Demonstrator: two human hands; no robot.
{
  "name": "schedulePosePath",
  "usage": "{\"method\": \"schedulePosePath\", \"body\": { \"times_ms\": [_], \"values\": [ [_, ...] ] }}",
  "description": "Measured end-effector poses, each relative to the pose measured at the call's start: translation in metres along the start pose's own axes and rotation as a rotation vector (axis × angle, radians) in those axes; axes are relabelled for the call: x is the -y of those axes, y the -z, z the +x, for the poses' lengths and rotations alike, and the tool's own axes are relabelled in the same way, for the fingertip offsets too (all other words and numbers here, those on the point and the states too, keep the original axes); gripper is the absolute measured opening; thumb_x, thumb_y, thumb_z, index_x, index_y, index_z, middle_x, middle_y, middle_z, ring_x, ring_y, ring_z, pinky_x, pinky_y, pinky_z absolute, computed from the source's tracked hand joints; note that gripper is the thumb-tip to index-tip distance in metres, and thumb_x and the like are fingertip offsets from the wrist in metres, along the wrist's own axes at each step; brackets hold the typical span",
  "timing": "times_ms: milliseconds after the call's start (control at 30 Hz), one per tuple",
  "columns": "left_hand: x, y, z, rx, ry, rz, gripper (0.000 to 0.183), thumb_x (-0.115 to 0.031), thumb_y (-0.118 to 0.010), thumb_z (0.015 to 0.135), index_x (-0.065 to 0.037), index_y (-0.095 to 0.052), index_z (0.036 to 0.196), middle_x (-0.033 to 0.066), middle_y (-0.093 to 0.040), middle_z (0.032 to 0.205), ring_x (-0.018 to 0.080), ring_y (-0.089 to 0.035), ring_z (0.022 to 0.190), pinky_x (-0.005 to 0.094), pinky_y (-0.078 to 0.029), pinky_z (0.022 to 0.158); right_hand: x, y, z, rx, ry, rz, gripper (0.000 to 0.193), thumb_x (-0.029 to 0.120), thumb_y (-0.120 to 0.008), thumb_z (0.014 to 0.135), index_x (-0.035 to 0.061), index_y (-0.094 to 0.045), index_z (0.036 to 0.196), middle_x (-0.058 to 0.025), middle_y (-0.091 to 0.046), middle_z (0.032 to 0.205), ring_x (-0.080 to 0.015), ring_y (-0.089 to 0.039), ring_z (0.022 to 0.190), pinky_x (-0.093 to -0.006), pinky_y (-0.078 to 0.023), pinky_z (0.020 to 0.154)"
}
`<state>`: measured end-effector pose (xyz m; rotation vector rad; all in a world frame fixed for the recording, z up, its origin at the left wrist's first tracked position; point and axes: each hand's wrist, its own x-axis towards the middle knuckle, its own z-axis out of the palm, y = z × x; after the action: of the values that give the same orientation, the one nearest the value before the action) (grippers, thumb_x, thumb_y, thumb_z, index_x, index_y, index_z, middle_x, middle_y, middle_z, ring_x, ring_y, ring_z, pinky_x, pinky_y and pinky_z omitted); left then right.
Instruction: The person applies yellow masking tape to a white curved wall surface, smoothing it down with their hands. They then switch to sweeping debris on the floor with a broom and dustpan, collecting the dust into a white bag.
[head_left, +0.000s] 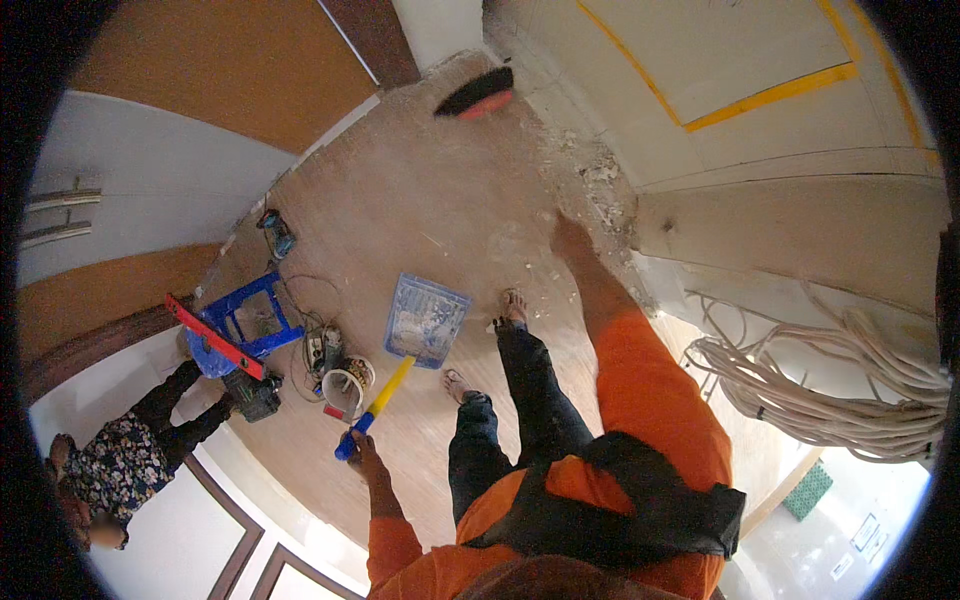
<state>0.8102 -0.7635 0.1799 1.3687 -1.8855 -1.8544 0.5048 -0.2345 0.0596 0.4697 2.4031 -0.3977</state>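
Note:
My left hand (368, 455) is closed around the blue grip of a long-handled dustpan. Its yellow and blue handle leads to the blue pan (428, 318), which rests on the floor left of my feet and carries pale dust and debris. My right arm reaches forward, and my right hand (572, 240) looks closed, though blurred. Beyond it is a broom head (478, 95) with black bristles and a red part, smeared by motion near the far wall. The broom handle between hand and head can hardly be made out.
Pale rubble (600, 185) lies along the right wall. To the left are a white bucket (348, 385), a blue step stool (265, 315), a red spirit level (215, 338), a teal power tool (276, 235) and cables. Another person (125, 455) stands at far left. Coiled cable (820, 385) hangs at right.

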Motion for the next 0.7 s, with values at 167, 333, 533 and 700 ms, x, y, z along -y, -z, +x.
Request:
{"method": "schedulePosePath", "body": {
  "times_ms": [167, 333, 533, 700],
  "values": [
    [-0.012, -0.033, -0.001, -0.016, -0.030, 0.054, 0.019, -0.018, -0.064, 0.090, -0.005, -0.056, 0.100, -0.0006, -0.054, 0.091, 0.0086, -0.047, 0.075, 0.0249, -0.041, 0.064, -0.057, 0.014, -0.185, 0.035, -0.053, 0.042, 0.057, 0.019, -0.044, 0.091, 0.0127, -0.026, 0.145, -0.0282, -0.062, 0.098, -0.0424, -0.061, 0.092, -0.0519, -0.047, 0.082],
    [-0.050, -0.081, 0.004, -0.061, -0.115, 0.328, 0.019, -0.015, -0.062, 0.090, -0.001, -0.057, 0.102, 0.0040, -0.059, 0.089, 0.0158, -0.054, 0.079, 0.0256, -0.045, 0.073, -0.069, 0.042, -0.141, -0.124, 0.008, 0.087, 0.055, 0.017, -0.043, 0.093, 0.0135, -0.027, 0.145, -0.0289, -0.062, 0.095, -0.0422, -0.062, 0.087, -0.0540, -0.048, 0.076],
    [-0.037, -0.062, 0.045, 0.113, -0.164, 0.306, 0.031, -0.025, -0.066, 0.089, -0.001, -0.057, 0.105, 0.0034, -0.058, 0.097, 0.0148, -0.052, 0.083, 0.0294, -0.045, 0.073, -0.055, 0.070, 0.041, -0.205, -0.039, 0.081, 0.063, 0.018, -0.048, 0.083, 0.0070, -0.030, 0.142, -0.0247, -0.060, 0.112, -0.0391, -0.061, 0.099, -0.0475, -0.049, 0.087],
    [-0.020, -0.041, 0.066, 0.147, -0.122, 0.363, 0.037, -0.025, -0.066, 0.088, 0.002, -0.058, 0.113, 0.0114, -0.062, 0.107, 0.0190, -0.057, 0.095, 0.0328, -0.046, 0.084, -0.106, -0.032, -0.077, -0.250, 0.033, 0.139, 0.049, 0.014, -0.048, 0.080, 0.0016, -0.046, 0.127, -0.0253, -0.063, 0.101, -0.0372, -0.063, 0.091, -0.0479, -0.050, 0.082]
  ]
}}
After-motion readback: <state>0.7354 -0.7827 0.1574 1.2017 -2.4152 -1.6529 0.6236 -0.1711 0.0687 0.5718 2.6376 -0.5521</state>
